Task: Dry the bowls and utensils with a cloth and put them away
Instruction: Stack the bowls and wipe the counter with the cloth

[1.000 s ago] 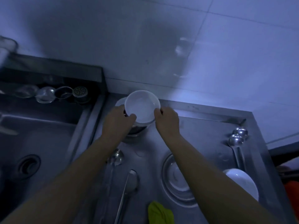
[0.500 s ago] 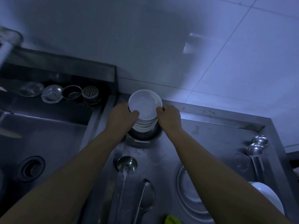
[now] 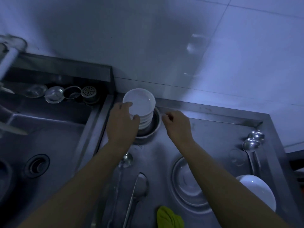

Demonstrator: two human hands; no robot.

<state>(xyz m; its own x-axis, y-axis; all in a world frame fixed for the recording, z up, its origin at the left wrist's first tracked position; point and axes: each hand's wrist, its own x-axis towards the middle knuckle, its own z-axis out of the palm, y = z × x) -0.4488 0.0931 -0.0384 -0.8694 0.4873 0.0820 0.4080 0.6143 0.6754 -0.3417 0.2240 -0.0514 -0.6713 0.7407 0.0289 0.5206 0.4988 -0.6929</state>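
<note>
Steel counter [image 3: 213,129]: left hand [image 3: 122,124] grips bowl stack [image 3: 143,109].

no readable text, labels or numbers

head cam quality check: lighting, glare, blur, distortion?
Head view: dim, with a blue cast; glare patches on the wall tiles and highlights on the two ladles at right; the faucet at the left edge is smeared by motion blur; wide-angle bending shows in the counter edge; the stack of white bowls and both hands are fairly sharp.
</note>
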